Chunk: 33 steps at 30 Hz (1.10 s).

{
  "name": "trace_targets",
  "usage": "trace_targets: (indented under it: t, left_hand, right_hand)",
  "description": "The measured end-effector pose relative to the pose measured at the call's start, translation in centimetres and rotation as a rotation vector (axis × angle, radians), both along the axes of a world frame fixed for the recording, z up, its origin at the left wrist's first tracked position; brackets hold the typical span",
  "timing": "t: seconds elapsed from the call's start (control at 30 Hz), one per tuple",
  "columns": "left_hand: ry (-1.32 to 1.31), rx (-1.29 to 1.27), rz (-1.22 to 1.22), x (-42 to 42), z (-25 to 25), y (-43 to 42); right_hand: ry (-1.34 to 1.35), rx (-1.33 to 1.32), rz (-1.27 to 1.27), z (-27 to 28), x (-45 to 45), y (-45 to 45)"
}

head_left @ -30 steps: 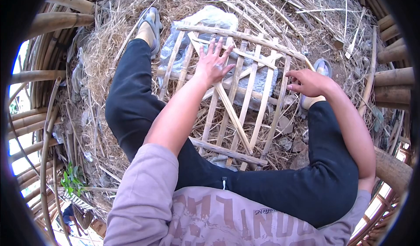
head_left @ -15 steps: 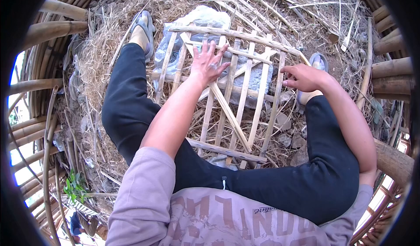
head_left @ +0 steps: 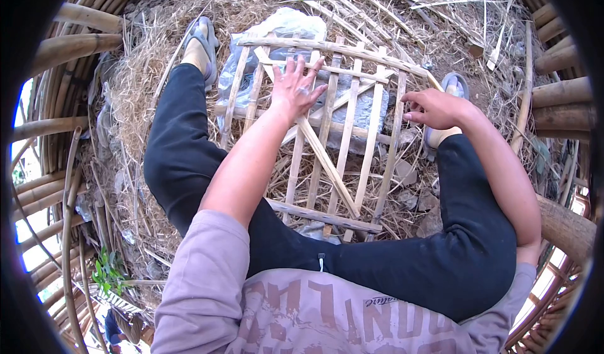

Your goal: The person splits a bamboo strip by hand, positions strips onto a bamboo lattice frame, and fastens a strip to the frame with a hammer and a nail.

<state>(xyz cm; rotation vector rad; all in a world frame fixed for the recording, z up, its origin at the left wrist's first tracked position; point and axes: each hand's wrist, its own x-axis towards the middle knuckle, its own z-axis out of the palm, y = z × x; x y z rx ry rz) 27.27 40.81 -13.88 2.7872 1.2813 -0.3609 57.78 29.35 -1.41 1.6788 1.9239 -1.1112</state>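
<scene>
L hand [head_left: 294, 88] hides parts of pale bamboo lattice frame [head_left: 370, 137]; frame & hand partly cover crumpled whitish plastic sheet [head_left: 296, 22]. R hand [head_left: 440, 110]: can't tell if fingertips touch nearest slat. Mauve printed T-shirt [head_left: 352, 319], below hands, cut off by btm edge. Dark-blue shape [head_left: 113, 326] far below-L of L hand too small to ID.

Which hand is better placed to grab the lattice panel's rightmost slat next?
Right, I'd say: the right hand is loosely curled beside the rightmost slat, while the left hand is spread over slats further left.
</scene>
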Motion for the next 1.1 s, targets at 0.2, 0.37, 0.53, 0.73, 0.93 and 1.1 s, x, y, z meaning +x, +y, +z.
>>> trace_targets:
  t: [0.2,0.37,0.53,0.73,0.93,1.1]
  left_hand:
    - [-0.002,0.049,0.018,0.1,-0.6,-0.4]
    - [-0.140,0.067,-0.020,-0.3,-1.8,0.0]
    - [-0.179,0.226,-0.217,-0.5,-2.1,1.0]
    - [-0.272,0.271,-0.332,-0.8,-1.8,1.2]
    - [-0.207,0.222,-0.412,-0.5,0.0,1.3]
    - [-0.420,0.184,-0.375,0.4,2.0,2.0]
  right_hand:
    - [-0.005,-0.002,-0.003,0.2,-0.1,0.0]
    - [-0.017,-0.042,-0.031,0.4,-0.4,0.1]
    - [-0.023,-0.054,-0.032,0.6,-0.5,0.1]
    - [-0.015,-0.069,-0.027,0.6,-0.6,0.3]
    - [-0.025,-0.051,-0.019,0.8,-0.6,0.2]
    - [0.003,-0.046,-0.030,0.7,-0.1,-0.2]
